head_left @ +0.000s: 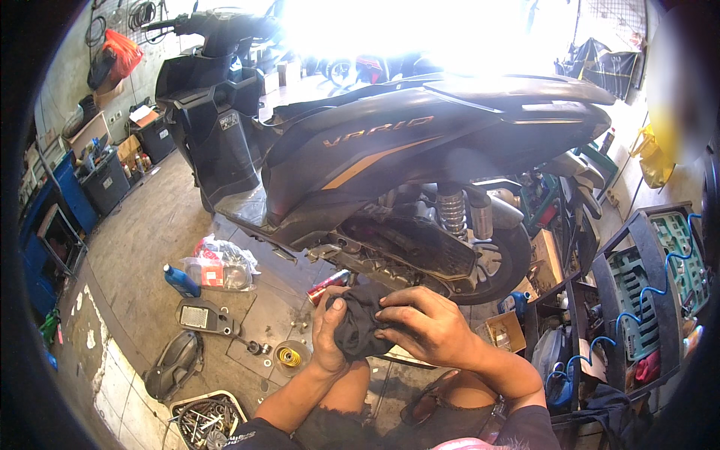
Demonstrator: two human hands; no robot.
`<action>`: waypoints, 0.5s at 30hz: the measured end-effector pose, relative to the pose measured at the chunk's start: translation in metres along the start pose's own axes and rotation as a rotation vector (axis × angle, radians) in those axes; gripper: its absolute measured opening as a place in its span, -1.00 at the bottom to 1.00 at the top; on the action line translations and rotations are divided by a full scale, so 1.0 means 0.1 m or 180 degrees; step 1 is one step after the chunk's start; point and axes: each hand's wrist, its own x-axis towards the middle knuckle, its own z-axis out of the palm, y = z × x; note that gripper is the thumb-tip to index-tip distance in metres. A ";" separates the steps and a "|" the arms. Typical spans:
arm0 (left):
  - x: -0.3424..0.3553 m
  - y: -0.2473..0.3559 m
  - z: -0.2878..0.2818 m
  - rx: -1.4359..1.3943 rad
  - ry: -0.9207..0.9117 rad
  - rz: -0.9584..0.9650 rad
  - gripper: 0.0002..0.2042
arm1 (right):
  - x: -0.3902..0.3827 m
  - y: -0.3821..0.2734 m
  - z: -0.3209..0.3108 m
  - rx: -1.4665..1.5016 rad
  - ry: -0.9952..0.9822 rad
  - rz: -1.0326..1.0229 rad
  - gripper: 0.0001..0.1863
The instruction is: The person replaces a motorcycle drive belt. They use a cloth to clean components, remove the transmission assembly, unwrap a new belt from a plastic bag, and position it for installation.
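A crumpled black cloth (361, 324) is bunched between my two hands above my knees. My left hand (328, 334) grips it from the left side, thumb upward. From the right, my right hand (418, 319) pinches its edge with bent fingers. Whether anything is wrapped inside the cloth cannot be seen. Just beyond the hands stands a dark scooter (360, 150), its lower engine side (405, 244) facing me. A red spray can (328, 286) lies on the floor behind my left hand.
On the floor at left are a blue bottle (181, 280), a plastic bag with a red box (217, 264), a black part with a pale filter panel (204, 318), a yellow spring (288, 355) and a tray of tools (241, 411). An open toolbox (634, 300) stands at right.
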 end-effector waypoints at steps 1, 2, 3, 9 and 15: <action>0.00 0.00 0.00 -0.0005 -0.0002 -0.0002 -0.61 | 0.00 0.00 0.00 0.0024 -0.0007 0.0021 -0.67; 0.00 -0.01 0.00 0.0024 -0.0006 0.0021 -0.61 | 0.00 0.00 0.00 0.0024 -0.0008 0.0023 -0.67; 0.01 -0.01 0.00 0.0051 -0.0012 0.0042 -0.61 | -0.01 0.00 0.00 0.0014 -0.0015 0.0027 -0.68; 0.00 0.02 0.01 0.0013 -0.0012 0.0062 -0.62 | 0.01 -0.01 0.00 0.0024 -0.0011 0.0020 -0.68; 0.00 0.01 0.02 -0.0035 0.0005 0.0020 -0.61 | 0.00 0.00 -0.01 0.0006 -0.0026 0.0013 -0.67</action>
